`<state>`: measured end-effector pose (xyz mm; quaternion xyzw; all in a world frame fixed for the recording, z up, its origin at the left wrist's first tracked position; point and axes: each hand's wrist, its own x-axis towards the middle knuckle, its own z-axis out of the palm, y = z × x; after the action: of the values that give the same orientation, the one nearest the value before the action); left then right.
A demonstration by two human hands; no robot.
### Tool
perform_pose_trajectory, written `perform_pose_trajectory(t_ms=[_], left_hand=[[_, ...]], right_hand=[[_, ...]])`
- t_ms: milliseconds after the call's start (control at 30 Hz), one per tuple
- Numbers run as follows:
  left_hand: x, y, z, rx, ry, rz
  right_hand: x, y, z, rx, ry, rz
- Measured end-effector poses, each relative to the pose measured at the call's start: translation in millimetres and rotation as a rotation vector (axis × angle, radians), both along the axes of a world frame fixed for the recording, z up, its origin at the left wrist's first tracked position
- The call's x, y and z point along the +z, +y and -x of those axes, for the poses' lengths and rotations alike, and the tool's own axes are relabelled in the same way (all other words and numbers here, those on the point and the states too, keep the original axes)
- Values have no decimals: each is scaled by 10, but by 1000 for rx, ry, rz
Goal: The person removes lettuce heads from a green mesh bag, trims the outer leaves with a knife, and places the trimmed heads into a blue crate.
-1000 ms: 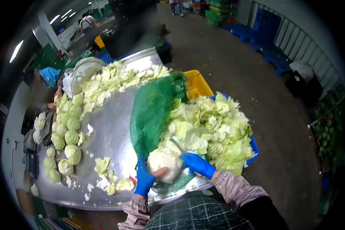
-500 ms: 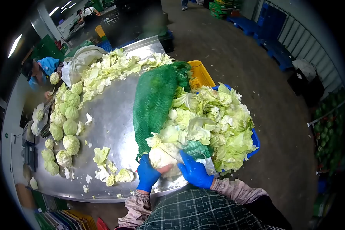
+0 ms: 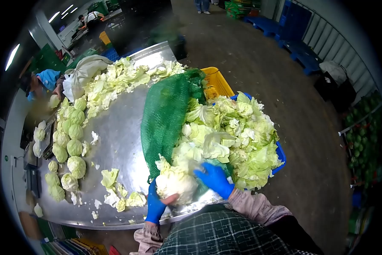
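Head view: the cabbage point(image 3: 177, 185), cupped by the left hand point(image 3: 155, 205) near the worktop's point(image 3: 125, 136) near edge, could roll off if that one-sided grasp slips — what the blurred right hand point(image 3: 217, 180) holds, I cannot tell.

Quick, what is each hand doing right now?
Left hand: closed around the side of a pale cabbage, holding it.
Right hand: beside the cabbage, fingers blurred; whether it grips anything cannot be told.

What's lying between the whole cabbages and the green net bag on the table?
In the head view, mostly bare metal tabletop, plus small leaf scraps nearer the cabbages.
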<state>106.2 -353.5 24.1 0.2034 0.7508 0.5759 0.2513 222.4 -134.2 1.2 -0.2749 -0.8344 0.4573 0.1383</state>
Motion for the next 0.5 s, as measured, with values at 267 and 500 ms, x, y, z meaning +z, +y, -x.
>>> perform_pose_trajectory(t_ms=[267,500], left_hand=[[-84,-13,-260,189,283,155],[-347,-234,-368,103,333,85]], right_hand=[[-605,484,347,-186,48,-55],[257,-84,174,277,206,-330]])
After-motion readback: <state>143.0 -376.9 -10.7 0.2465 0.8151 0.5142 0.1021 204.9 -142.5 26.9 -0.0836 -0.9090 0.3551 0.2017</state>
